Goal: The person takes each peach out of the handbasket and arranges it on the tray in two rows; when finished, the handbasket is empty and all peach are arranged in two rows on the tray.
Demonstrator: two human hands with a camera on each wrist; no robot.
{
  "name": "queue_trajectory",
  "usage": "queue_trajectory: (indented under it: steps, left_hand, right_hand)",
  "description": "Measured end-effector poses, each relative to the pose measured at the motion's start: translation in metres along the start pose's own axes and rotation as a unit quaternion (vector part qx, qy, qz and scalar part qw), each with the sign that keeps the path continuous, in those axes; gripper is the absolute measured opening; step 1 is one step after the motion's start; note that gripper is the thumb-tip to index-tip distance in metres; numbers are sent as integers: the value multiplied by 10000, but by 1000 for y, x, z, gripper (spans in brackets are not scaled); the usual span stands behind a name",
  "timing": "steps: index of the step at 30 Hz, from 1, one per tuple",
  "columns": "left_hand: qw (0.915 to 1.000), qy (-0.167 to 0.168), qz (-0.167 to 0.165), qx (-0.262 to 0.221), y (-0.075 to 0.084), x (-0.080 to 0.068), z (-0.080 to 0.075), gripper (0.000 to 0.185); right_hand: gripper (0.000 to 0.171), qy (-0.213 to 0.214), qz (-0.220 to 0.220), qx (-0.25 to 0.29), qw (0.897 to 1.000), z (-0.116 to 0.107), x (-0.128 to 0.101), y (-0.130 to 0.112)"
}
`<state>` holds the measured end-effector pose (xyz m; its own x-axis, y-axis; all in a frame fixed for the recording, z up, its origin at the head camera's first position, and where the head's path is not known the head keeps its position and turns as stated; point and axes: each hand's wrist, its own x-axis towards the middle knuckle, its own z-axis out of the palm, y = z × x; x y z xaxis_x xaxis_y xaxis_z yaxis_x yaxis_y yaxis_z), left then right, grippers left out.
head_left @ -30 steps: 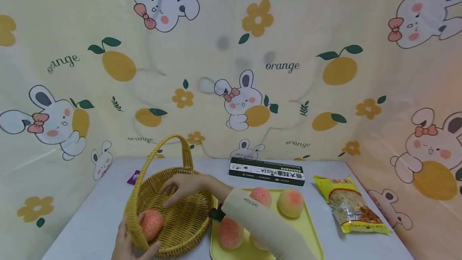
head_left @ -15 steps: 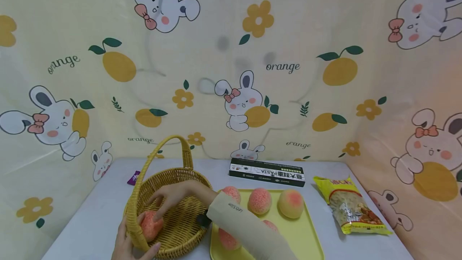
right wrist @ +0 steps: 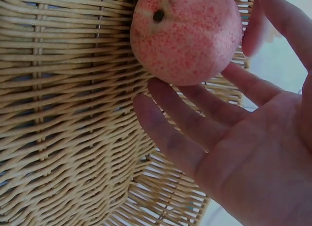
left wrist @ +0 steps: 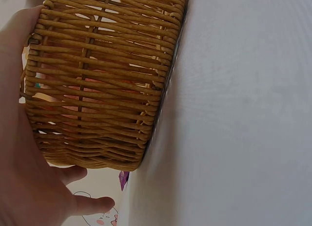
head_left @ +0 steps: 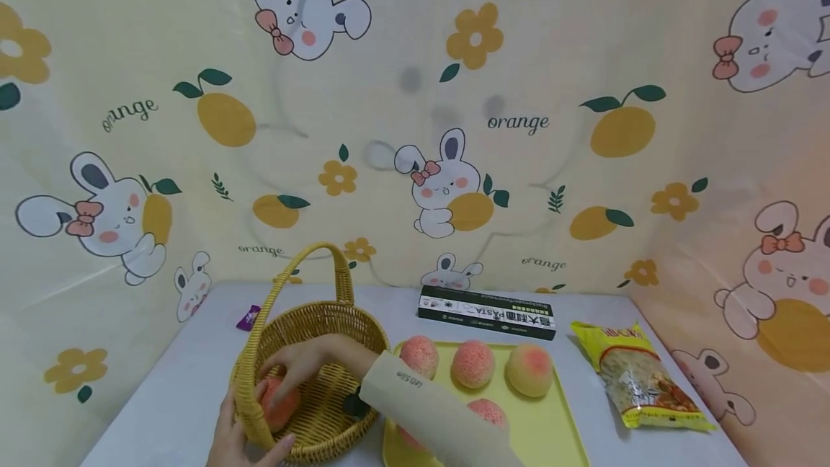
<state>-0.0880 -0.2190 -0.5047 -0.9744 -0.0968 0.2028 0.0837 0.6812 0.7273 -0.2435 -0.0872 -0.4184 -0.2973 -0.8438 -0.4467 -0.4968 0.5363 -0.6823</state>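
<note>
A wicker basket [head_left: 327, 319] with a tall arched handle stands on the left of the table. In it, against the left side, lies a pink speckled peach [right wrist: 190, 36]. My right hand [head_left: 305, 362] reaches inside and holds this peach between thumb and fingers; some fingertips are hidden behind it in the right wrist view. Outside, my left hand [head_left: 230, 445] grips the basket beside the handle's near foot. In the left wrist view, two of that hand's fingers [left wrist: 92, 205] stick out past the woven wall.
A yellow tray [head_left: 554, 431] with several peaches [head_left: 473, 364] sits right of the basket, partly under my right sleeve. Behind it lies a black pasta box [head_left: 486, 312]. A yellow food bag [head_left: 638, 373] is at the right, a small purple packet [head_left: 248, 318] at far left.
My right hand has moved left and down from the basket's middle onto the peach. My left hand keeps its hold on the basket. The head view has shifted slightly.
</note>
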Motion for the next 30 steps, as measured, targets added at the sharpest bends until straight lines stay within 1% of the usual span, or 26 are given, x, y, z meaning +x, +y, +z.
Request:
queue_trajectory:
  steps: [5, 8, 12, 16, 18, 21, 26, 30]
  left_hand:
    - [9995, -102, -125, -264, 1, 1, 0, 88]
    - [9994, -191, -174, -239, 2, 1, -1, 88]
    - [9997, -198, -97, -88, 2, 2, -2, 86]
    - [9999, -113, 19, -64, 0, 2, 0, 85]
    - [9999, -67, 67, -68, -1, 2, 0, 85]
    - [9999, -58, 39, -73, 0, 1, -1, 86]
    - [9998, -135, -81, -155, 1, 2, -3, 86]
    - [9998, -149, -41, -146, 0, 2, -3, 85]
  right_hand:
    - [57, 78, -111, 84, 9999, 3, 4, -2]
    - [54, 129, -286, 123, 9994, 5, 6, -3]
    - [50, 219, -480, 23, 9986, 7, 11, -1]
    - [48, 319, -529, -140, 9980, 9, 15, -1]
    - [48, 351, -491, -185, 9980, 9, 16, -2]
    - [49, 374, -414, -280, 9980, 10, 18, -3]
    - [50, 371, -182, -459, 9981, 11, 20, -5]
    - [48, 343, -38, -550, 9979, 12, 21, -6]
